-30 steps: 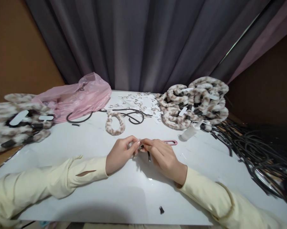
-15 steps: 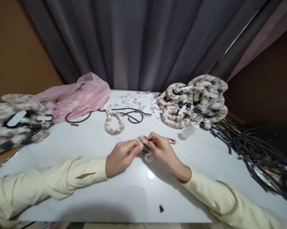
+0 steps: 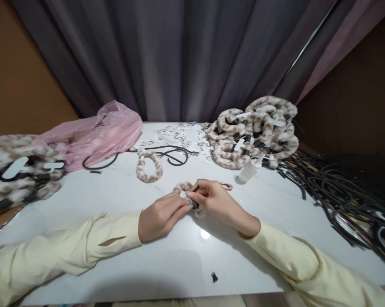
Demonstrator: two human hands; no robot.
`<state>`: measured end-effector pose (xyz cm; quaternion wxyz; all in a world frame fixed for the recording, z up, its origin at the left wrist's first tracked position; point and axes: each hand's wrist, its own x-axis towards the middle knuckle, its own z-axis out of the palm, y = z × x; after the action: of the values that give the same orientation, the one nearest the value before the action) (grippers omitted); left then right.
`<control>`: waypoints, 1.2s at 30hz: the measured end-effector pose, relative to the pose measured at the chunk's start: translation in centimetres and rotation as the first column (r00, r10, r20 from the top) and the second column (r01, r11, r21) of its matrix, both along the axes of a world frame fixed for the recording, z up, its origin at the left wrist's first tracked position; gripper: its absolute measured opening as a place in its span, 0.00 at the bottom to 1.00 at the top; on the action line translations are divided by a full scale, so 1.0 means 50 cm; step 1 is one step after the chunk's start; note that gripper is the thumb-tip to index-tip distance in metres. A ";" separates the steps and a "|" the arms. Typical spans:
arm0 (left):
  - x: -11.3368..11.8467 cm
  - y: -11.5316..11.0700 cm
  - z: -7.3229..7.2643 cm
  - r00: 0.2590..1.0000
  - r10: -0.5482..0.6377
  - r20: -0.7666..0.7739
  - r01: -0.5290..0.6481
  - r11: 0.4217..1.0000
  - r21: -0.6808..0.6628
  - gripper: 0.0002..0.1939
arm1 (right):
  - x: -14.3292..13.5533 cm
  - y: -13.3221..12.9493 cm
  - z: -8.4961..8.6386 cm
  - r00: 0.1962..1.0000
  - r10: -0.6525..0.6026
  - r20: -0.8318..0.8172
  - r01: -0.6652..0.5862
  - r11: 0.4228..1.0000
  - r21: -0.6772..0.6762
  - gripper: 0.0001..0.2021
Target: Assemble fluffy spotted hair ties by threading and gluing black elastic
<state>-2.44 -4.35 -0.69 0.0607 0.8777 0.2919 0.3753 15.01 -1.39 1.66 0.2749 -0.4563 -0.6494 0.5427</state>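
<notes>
Both hands meet over a fluffy white-and-brown ring (image 3: 183,186) near the table's middle. My left hand (image 3: 163,215) pinches the ring's left side beside its dark wrapped section (image 3: 195,204). My right hand (image 3: 216,202) is closed at the ring's upper right, with a short dark piece (image 3: 196,188) poking out between thumb and fingers. The fingers cover much of the ring. Just behind my right hand lies a pink-handled tool (image 3: 227,186), partly hidden. Another fluffy ring (image 3: 149,167) lies flat farther back, left of the hands.
A pink plastic bag (image 3: 115,132) and fluffy rings (image 3: 16,170) fill the left. More rings (image 3: 232,154), a white bottle (image 3: 249,170) and many black cords (image 3: 336,196) are on the right. Small metal rings (image 3: 181,136) lie at the back; a black scrap (image 3: 214,277) is near the front edge.
The camera view has shifted slightly. More of the held ring shows above my left fingers, and the short dark piece now sticks up between my right fingers. Both hands remain at the ring.
</notes>
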 end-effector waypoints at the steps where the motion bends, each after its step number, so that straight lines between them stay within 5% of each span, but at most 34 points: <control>1: -0.001 0.001 0.000 0.999 -0.017 -0.036 0.020 0.996 0.088 0.06 | 0.003 0.003 0.001 1.000 0.026 -0.002 -0.026 0.999 -0.038 0.12; 5: -0.009 0.010 0.005 0.977 -0.063 -0.204 0.145 0.898 0.416 0.04 | 0.015 0.010 0.007 0.990 0.123 -0.071 -0.135 0.966 -0.219 0.15; 9: -0.014 0.020 0.015 0.957 -0.091 -0.275 0.226 0.828 0.513 0.05 | 0.020 0.004 0.019 0.981 0.168 -0.102 -0.191 0.937 -0.294 0.17; 16: -0.013 0.024 0.015 0.969 -0.015 -0.246 0.142 0.848 0.510 0.02 | 0.007 -0.014 0.018 0.991 0.029 -0.129 -0.051 0.984 -0.173 0.18; 19: -0.013 0.024 0.011 0.971 0.003 -0.239 0.122 0.856 0.503 0.03 | 0.006 -0.017 0.016 0.996 0.076 -0.055 -0.078 0.997 -0.029 0.07; 27: -0.014 0.027 0.005 0.972 0.083 -0.221 0.039 0.868 0.495 0.04 | 0.023 -0.010 0.020 0.958 0.280 0.061 -0.284 0.957 0.053 0.11; 36: -0.014 0.026 0.006 0.981 0.071 -0.180 0.014 0.902 0.432 0.04 | 0.028 -0.010 0.014 0.942 0.283 0.178 -0.315 0.929 0.191 0.13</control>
<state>-3.13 -3.06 -0.40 -0.1688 0.8969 0.2192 0.3451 16.42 -1.87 2.36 0.1884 -0.3576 -0.7853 0.4690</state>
